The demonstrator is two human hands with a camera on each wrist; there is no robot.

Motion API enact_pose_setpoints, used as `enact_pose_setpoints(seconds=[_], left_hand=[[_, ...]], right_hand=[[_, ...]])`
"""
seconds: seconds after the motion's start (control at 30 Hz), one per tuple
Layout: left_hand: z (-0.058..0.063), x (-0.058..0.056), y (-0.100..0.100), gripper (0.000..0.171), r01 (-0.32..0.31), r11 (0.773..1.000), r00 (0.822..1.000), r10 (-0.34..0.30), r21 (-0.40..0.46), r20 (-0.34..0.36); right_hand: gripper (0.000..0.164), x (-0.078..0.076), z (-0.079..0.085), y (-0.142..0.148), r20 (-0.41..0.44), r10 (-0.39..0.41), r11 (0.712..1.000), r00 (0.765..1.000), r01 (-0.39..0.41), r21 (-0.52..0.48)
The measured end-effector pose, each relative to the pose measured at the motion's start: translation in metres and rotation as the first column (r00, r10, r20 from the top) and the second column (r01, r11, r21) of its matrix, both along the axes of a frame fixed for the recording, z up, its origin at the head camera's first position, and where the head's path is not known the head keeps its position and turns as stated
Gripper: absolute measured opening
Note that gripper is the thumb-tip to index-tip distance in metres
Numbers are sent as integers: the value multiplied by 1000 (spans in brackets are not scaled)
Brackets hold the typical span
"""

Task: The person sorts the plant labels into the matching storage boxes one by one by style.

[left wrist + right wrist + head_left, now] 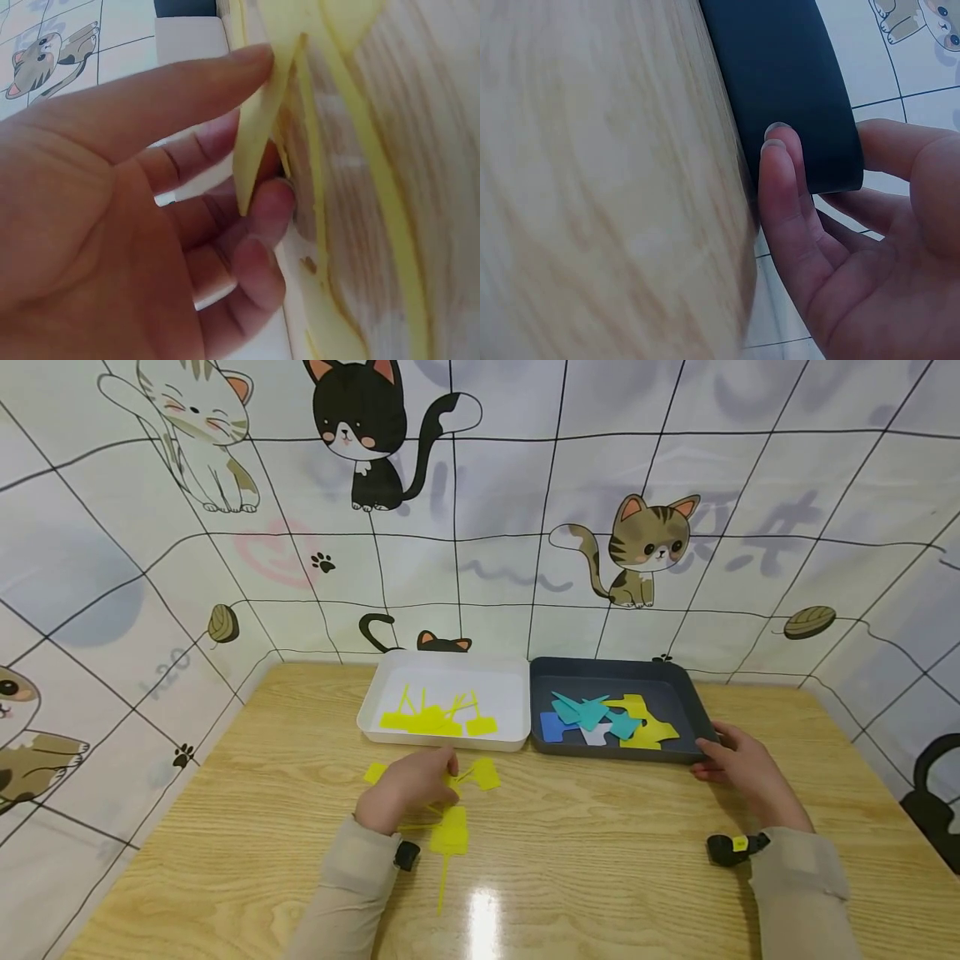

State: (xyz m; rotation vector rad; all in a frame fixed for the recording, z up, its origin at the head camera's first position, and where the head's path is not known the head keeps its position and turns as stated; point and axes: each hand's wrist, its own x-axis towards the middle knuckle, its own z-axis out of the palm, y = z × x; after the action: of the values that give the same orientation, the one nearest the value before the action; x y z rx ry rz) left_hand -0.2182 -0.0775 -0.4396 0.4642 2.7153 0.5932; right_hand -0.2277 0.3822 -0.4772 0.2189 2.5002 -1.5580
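My left hand is over the loose yellow tags on the table, just in front of the white tray. In the left wrist view its thumb and curled fingers pinch a flat yellow tag. Around it lie more yellow tags with thin stems; one tag points its stem toward the near edge, another lies right of the hand. My right hand grips the near right corner of the dark tray, fingers along one wall and thumb on the other side.
Several yellow stemmed tags lie in the white tray. Inside the dark one are teal pieces, a blue piece, a pale piece and yellow pieces. A cat-patterned curtain borders the wooden table.
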Motion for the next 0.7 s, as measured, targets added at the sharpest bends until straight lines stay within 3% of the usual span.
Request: enact_pose_setpoints(seconds=[0.23, 0.33, 0.5, 0.7], left_hand=[[-4, -7, -5, 20, 97, 993, 994, -94, 70, -50], [-5, -10, -6, 21, 108, 987, 992, -101, 120, -69], [-5, -14, -10, 13, 67, 963, 996, -48, 261, -81], [-3, -20, -10, 9, -39, 900, 992, 87, 434, -91]], right_hand=[[78, -2, -1, 1, -18, -2, 1000, 1000, 2, -5], [76, -2, -1, 1, -24, 0, 1000, 1000, 0, 6], [74, -2, 0, 0, -25, -1, 1000, 1000, 1, 10], [74, -1, 1, -1, -20, -3, 1000, 1000, 3, 13]])
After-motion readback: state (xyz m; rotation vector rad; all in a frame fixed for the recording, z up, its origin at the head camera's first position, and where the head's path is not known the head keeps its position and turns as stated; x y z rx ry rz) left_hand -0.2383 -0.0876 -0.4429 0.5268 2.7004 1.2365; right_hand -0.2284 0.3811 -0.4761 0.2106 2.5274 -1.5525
